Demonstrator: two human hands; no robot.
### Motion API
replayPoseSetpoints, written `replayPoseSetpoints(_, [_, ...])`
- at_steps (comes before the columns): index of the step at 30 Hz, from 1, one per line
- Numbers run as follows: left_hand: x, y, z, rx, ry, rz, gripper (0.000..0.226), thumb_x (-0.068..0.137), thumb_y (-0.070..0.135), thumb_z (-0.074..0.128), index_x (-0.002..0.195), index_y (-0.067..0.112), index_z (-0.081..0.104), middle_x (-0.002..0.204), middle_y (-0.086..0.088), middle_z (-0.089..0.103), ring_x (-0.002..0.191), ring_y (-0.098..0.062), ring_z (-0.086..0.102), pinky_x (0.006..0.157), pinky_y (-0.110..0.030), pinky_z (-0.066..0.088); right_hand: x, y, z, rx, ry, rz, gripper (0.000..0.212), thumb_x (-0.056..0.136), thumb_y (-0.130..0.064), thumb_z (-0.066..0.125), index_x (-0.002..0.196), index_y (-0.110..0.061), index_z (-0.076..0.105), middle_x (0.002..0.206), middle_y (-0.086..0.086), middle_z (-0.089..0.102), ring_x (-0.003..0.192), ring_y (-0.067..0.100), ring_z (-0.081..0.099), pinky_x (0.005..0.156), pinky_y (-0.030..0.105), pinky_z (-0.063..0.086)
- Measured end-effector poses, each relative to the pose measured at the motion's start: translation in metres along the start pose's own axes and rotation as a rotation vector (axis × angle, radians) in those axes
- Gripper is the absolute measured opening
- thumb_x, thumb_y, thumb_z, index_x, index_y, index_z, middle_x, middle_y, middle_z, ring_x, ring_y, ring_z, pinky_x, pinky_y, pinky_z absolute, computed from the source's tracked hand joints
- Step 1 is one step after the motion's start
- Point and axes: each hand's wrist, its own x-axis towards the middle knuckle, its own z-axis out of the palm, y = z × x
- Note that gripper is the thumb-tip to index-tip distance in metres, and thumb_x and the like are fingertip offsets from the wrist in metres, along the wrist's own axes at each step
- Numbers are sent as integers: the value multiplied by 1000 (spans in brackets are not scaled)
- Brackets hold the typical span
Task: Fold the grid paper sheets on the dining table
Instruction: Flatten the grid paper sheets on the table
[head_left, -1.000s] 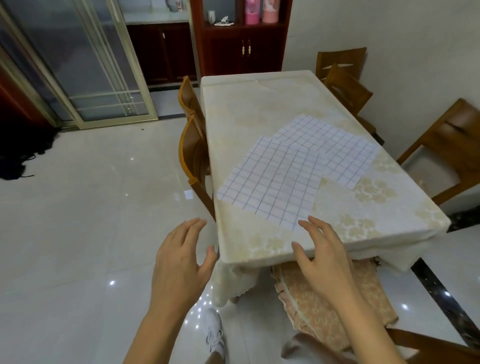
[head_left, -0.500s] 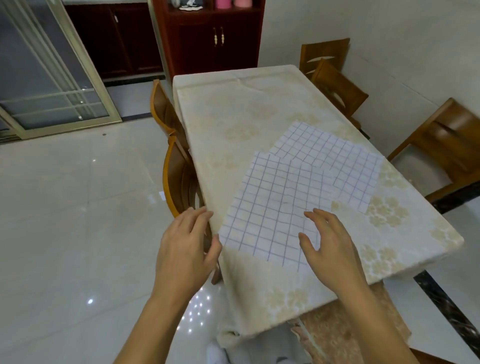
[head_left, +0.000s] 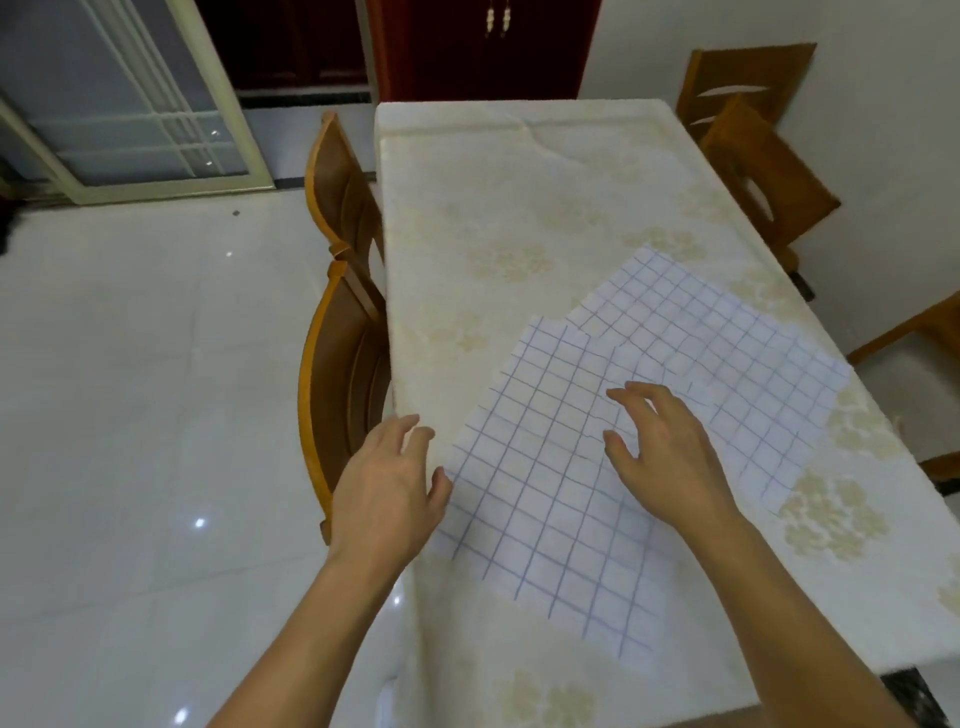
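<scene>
Hovering over the near grid sheet (head_left: 550, 499), both hands, left (head_left: 387, 493) and right (head_left: 662, 457), fingers loosely spread, empty.

Even, soft indoor light, moderately bright, no hard shadows anywhere. Small white glare spots sparkle on the glossy floor tiles (head_left: 156, 415). The wide lens bends straight lines: the table (head_left: 519, 218) edges and the door frame (head_left: 218, 104) bow outward near the borders. Slight overall softness, with motion blur smearing the grid paper (head_left: 545, 493) lines and the lower corners.
</scene>
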Motion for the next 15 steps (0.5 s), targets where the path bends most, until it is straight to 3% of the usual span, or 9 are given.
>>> replayPoseSetpoints(5, [26,4,46,66,-100,-83,54,89,40,63,136,14,56,149,-10,48,140,-29,41,110,-41,40,80,30,41,-50,-82,-251,40,90,-19,69,129,-13,62,134,12,58,115,33,58,98,49,45])
replayPoseSetpoints(9, [41,8,73,138,-232,-232,58,98,52,40,149,24,37,162,-5,25,149,-32,20,121,-45,18,135,44,80,-110,-154,-504,39,79,-12,79,118,-13,69,126,15,63,110,36,63,96,54,48])
replayPoseSetpoints(15, [49,19,107,113,-273,-370,48,91,47,55,130,20,59,146,-9,50,136,-33,44,113,-53,35,192,41,121,-189,-304,-782,40,67,-8,88,104,-13,74,115,18,69,100,39,67,82,51,54])
